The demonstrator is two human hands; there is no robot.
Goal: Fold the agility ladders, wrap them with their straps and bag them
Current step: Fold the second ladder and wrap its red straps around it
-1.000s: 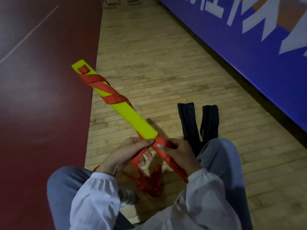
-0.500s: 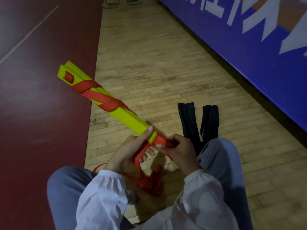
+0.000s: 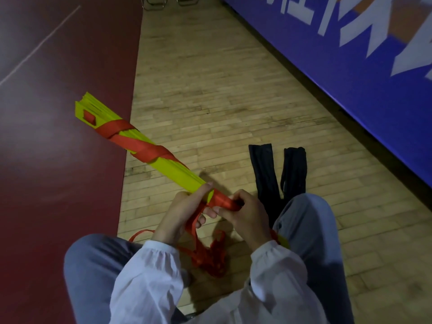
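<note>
Over the wood floor (image 3: 210, 90), just above my knees, I hold the folded ladder (image 3: 174, 170). It is a stack of yellow slats slanting from my lap up and away to the left. Its far end reaches out over the dark red mat (image 3: 58, 183) that covers the left side of the floor.

My left grip (image 3: 184, 210) is clenched round the stack near its close end. One finger lies along the yellow face, the others curl beneath, and a run of strap passes through them. My right grip (image 3: 245, 213) sits just beside it, fingertips touching, grasping a red-wrapped part of the stack. A yellow corner shows behind my right wrist, by my right knee.

The red strap (image 3: 140, 146) winds in slanted turns round the far half of the ladder, and a small red square of it shows near the far tip. Between those turns and my grips the slats are bare. From my left grip the loose strap drops into a tangled heap (image 3: 210, 258) on the floor between my legs, with one loop trailing toward my left knee.

Two black bags (image 3: 263, 169) lie flat side by side on the floor just beyond my right knee, apart from the ladder. A blue banner (image 3: 350, 78) with white lettering runs along the floor's right edge. Metal chair legs (image 3: 154, 2) stand at its far edge.
</note>
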